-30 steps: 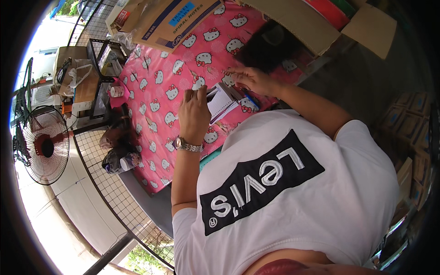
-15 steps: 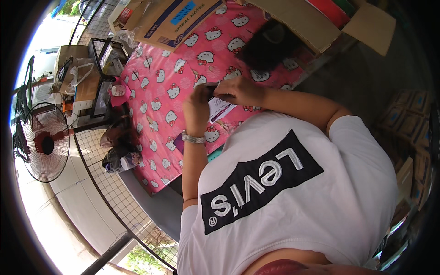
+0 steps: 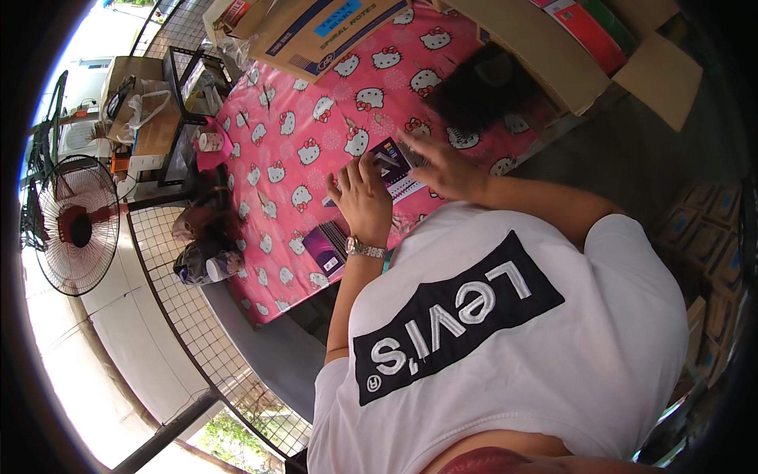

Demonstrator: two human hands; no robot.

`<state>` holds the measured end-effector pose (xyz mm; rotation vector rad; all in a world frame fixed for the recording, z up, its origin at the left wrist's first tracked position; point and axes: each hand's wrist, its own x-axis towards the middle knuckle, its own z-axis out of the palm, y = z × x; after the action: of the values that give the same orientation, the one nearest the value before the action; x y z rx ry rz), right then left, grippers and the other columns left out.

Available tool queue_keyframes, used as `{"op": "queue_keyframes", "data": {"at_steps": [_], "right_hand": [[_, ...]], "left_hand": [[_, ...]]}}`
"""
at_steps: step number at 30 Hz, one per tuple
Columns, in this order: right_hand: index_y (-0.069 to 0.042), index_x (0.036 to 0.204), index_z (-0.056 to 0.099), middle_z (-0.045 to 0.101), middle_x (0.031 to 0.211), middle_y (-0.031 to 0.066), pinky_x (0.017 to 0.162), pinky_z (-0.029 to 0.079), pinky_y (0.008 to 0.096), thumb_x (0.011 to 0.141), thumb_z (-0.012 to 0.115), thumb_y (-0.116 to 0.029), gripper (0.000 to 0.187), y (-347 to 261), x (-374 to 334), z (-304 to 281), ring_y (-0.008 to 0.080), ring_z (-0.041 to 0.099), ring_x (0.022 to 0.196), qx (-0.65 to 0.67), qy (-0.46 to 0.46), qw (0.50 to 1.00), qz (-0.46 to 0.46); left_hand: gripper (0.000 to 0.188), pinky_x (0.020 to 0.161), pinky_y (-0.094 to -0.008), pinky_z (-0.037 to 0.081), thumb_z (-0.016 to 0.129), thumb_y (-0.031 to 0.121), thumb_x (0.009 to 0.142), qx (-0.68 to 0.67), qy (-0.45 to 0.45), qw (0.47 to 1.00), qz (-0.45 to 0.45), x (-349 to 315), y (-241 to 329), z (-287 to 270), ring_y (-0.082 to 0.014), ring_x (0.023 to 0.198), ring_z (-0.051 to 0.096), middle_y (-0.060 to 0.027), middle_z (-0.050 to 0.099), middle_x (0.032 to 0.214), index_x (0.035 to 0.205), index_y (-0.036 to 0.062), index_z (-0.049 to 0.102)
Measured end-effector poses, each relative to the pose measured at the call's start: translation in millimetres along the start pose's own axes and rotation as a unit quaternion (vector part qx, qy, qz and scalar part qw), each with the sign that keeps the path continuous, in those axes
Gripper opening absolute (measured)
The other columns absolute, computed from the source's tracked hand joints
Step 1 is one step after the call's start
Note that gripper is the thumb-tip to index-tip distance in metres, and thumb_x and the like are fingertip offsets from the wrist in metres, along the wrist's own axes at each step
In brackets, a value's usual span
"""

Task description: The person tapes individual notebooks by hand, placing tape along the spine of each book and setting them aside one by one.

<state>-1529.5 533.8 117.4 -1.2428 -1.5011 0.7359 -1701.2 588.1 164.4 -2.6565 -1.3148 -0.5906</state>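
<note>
A small spiral notebook point(image 3: 391, 162) with a dark purple cover and a white edge lies on the pink patterned tablecloth point(image 3: 260, 213), between my hands. My left hand point(image 3: 365, 197) rests at its left side, fingers apart and pointing away from me. On its right, my right hand point(image 3: 454, 170) has its fingers stretched out, with the fingertips by the notebook's edge. Neither hand grips it. Nearer me, beside my left wrist, sits a second purple notebook or small stack point(image 3: 324, 246) with a spiral edge.
A brown carton point(image 3: 328, 35) stands at the far side, an open carton point(image 3: 545, 63) at the far right. A black furry-looking item point(image 3: 482, 83) lies near it. Left are a pink-wrapped cup point(image 3: 210, 142), dark bags point(image 3: 207, 225) and a standing fan point(image 3: 76, 225). Stacked boxes point(image 3: 703, 229) fill the right.
My hands were close together over a white, purple-striped page. Now they are apart, with the notebook's dark cover showing between them. More of the second notebook shows beside my left wrist.
</note>
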Motion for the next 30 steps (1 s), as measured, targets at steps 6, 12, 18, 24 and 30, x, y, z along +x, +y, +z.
{"op": "queue_keyframes", "data": {"at_steps": [6,12,18,24,30], "right_hand": [[0.005,0.146,0.035,0.049,0.138,0.0248,0.109,0.036,0.0369,0.102,0.051,-0.032,0.060,-14,16,-1,0.0338,0.045,0.133,0.075,-0.142,0.987,0.005],[-0.008,0.109,0.071,0.066,0.106,0.0122,0.080,0.053,0.0357,0.091,0.064,-0.011,0.020,-6,45,-38,0.0266,0.067,0.093,0.008,-0.093,0.990,-0.103],[-0.010,0.105,0.073,0.062,0.097,0.0065,0.078,0.052,0.0322,0.082,0.069,0.001,0.025,-5,47,-46,0.0223,0.064,0.091,-0.025,-0.074,0.990,-0.115],[-0.010,0.104,0.072,0.060,0.097,0.0057,0.079,0.051,0.0322,0.080,0.065,0.007,0.030,-8,38,-41,0.0216,0.062,0.092,-0.019,-0.074,0.989,-0.123],[-0.009,0.105,0.071,0.058,0.098,0.0062,0.080,0.051,0.0327,0.078,0.061,0.012,0.035,-11,38,-43,0.0224,0.061,0.091,-0.002,-0.084,0.990,-0.113]], "left_hand": [[0.023,0.099,-0.0494,0.036,0.056,0.009,0.089,-0.034,0.003,0.999,0.005,-9,-10,8,-0.0305,0.098,0.057,-0.0110,0.061,0.100,0.112,0.0062,0.056],[0.024,0.096,-0.0469,0.039,0.058,0.006,0.087,-0.084,0.001,0.995,0.055,-3,-6,6,-0.0309,0.095,0.057,-0.0115,0.061,0.097,0.110,0.0052,0.056],[0.023,0.094,-0.0455,0.040,0.061,0.004,0.085,-0.133,-0.005,0.989,0.059,-4,-5,0,-0.0316,0.098,0.059,-0.0120,0.064,0.100,0.108,0.0037,0.060],[0.021,0.092,-0.0435,0.041,0.062,0.005,0.085,-0.144,-0.011,0.988,0.048,-6,-2,-6,-0.0310,0.096,0.060,-0.0113,0.066,0.100,0.107,0.0049,0.061],[0.020,0.089,-0.0425,0.041,0.062,0.005,0.086,-0.150,-0.014,0.988,0.045,-6,-1,-6,-0.0304,0.096,0.060,-0.0113,0.066,0.100,0.106,0.0054,0.062]]}}
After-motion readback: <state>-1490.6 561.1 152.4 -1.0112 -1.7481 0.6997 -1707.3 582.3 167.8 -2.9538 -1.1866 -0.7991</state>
